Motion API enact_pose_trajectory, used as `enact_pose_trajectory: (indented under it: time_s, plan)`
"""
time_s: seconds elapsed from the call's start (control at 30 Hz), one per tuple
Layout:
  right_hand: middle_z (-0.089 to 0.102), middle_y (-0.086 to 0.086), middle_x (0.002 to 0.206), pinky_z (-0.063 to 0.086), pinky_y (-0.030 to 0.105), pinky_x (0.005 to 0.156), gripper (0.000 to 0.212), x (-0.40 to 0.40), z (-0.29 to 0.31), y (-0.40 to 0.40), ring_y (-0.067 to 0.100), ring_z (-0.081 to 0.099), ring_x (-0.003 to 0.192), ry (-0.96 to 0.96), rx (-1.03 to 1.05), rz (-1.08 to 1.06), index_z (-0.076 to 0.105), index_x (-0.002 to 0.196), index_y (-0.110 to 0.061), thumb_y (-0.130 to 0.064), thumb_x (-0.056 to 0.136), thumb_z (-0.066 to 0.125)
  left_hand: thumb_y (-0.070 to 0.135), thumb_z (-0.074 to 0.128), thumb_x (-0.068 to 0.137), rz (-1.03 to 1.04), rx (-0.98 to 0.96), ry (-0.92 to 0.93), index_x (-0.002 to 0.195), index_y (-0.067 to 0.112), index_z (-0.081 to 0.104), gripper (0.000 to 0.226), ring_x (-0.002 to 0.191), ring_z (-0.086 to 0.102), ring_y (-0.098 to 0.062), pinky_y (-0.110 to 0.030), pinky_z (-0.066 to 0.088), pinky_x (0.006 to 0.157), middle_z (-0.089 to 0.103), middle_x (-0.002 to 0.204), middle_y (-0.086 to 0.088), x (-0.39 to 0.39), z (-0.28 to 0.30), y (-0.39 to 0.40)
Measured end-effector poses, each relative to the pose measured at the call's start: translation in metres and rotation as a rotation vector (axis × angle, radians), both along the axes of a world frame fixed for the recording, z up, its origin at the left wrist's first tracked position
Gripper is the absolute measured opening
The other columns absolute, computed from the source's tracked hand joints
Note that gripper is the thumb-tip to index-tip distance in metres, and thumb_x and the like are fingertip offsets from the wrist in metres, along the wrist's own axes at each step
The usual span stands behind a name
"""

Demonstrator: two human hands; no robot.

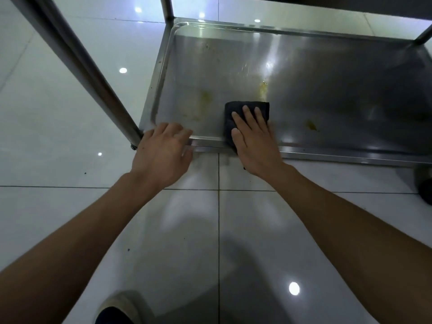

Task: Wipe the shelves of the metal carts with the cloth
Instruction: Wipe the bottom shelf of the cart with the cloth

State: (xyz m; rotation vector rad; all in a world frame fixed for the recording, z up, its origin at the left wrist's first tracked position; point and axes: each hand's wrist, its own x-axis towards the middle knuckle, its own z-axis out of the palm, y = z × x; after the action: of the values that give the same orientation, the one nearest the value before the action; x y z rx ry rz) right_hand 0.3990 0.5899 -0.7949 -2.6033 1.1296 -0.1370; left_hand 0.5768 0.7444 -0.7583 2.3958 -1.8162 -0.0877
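Note:
The bottom shelf (pixel 304 73) of a stainless steel cart fills the upper right, with yellowish stains on its surface. A folded dark cloth (pixel 247 108) lies on the shelf near its front rim. My right hand (pixel 253 141) presses flat on the cloth with straight fingers and covers its near part. My left hand (pixel 161 153) rests on the shelf's front left corner, fingers bent over the rim beside the cart's leg (pixel 93 76).
Glossy white floor tiles (pixel 70 206) surround the cart. A second upright post (pixel 167 8) rises at the shelf's back left corner. A dark caster wheel (pixel 425 190) sits at the right edge. A shoe (pixel 121 309) shows at the bottom.

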Motion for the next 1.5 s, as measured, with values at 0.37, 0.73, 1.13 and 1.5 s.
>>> enact_pose_trajectory:
  time_s: [0.37, 0.73, 1.13, 1.5]
  plan:
    - [-0.006, 0.005, 0.168, -0.002, 0.053, 0.123, 0.057, 0.048, -0.011, 0.008, 0.028, -0.011, 0.153, 0.091, -0.017, 0.063, 0.008, 0.159, -0.026, -0.039, 0.106, 0.019, 0.025, 0.052, 0.097, 0.043, -0.023, -0.027, 0.129, 0.017, 0.064, 0.035, 0.111, 0.053, -0.033, -0.049, 0.049, 0.093, 0.061, 0.119, -0.008, 0.013, -0.021, 0.019]
    - [-0.008, 0.002, 0.168, -0.008, 0.051, 0.122, 0.071, 0.121, -0.011, 0.032, 0.024, -0.015, 0.152, 0.041, 0.072, 0.209, 0.011, 0.159, -0.027, -0.041, 0.090, 0.011, 0.023, 0.055, 0.093, 0.120, 0.016, -0.031, 0.140, 0.016, 0.055, 0.047, 0.128, 0.046, -0.031, -0.047, 0.046, 0.095, 0.050, 0.140, -0.007, 0.024, -0.031, 0.047]
    - [0.004, -0.003, 0.168, -0.004, 0.044, 0.122, 0.053, 0.168, -0.016, 0.035, 0.018, -0.005, 0.154, -0.032, 0.154, 0.297, 0.026, 0.157, -0.029, -0.032, 0.104, 0.034, 0.033, 0.054, 0.092, 0.098, 0.073, -0.048, 0.135, 0.017, 0.053, 0.046, 0.125, 0.045, -0.029, -0.046, 0.045, 0.094, 0.047, 0.137, -0.007, 0.035, -0.030, 0.056]
    - [0.005, 0.002, 0.168, 0.000, 0.042, 0.123, 0.052, 0.045, -0.016, -0.006, 0.021, -0.003, 0.154, -0.038, 0.013, 0.111, 0.023, 0.157, -0.026, -0.026, 0.106, 0.033, 0.043, 0.048, 0.098, 0.015, 0.035, -0.029, 0.129, 0.022, 0.060, 0.040, 0.129, 0.045, -0.027, -0.047, 0.038, 0.103, 0.051, 0.139, -0.005, -0.021, -0.012, -0.020]
